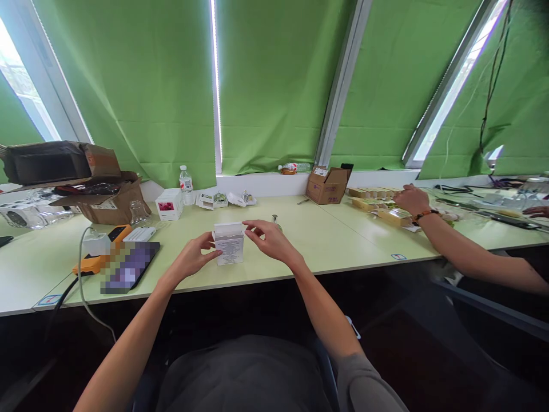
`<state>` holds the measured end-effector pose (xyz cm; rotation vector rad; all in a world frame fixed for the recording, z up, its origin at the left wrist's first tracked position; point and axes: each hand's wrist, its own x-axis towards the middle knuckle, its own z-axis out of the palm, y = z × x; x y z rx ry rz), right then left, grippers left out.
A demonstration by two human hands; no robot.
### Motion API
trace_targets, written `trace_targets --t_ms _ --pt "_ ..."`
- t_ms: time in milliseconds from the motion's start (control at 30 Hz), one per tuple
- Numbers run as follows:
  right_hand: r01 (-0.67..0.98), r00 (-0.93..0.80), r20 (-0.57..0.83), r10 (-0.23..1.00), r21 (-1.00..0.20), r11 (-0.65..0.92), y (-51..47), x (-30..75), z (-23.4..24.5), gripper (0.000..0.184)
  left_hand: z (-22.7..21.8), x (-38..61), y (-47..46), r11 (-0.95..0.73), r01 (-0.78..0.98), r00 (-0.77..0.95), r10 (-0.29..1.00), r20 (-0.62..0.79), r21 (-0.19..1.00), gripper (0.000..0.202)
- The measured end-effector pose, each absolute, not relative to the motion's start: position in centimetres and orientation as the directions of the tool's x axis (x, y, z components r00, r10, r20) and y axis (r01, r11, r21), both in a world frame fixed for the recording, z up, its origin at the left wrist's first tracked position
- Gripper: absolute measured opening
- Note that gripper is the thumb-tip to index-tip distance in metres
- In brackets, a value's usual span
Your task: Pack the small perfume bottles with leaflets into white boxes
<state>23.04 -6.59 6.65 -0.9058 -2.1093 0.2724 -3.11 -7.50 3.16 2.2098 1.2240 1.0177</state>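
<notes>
A small white carton with lines of fine print on its front stands upright near the table's front edge. Its top flap is raised. My left hand grips the carton's left side, thumb across the printed front and fingers around the edge. At the upper right corner, the fingertips of my right hand pinch the edge by the flap. Partly hidden behind my right hand is a small bottle with a silvery top. The carton's inside cannot be seen.
Left on the table lie a phone, an orange power strip and a cable. Behind are white boxes, a water bottle and brown cartons. At right, a co-worker's hand reaches over yellowish boxes.
</notes>
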Motion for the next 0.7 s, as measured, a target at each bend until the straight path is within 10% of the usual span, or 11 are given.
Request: trace_targets --t_ms 467,700 --pt "0.509 -0.546 0.525 0.653 -0.411 0.756 -7.6 22.3 6.6 0.029 2.6 -2.8 -7.1 -0.518 0.488 0.269 0.855 0.444 0.703 0.057" --pt "0.526 -0.519 0.510 0.686 -0.442 0.726 -7.0 22.4 6.3 0.031 1.4 -2.6 -6.8 -0.610 0.579 0.225 0.757 0.613 0.541 0.057"
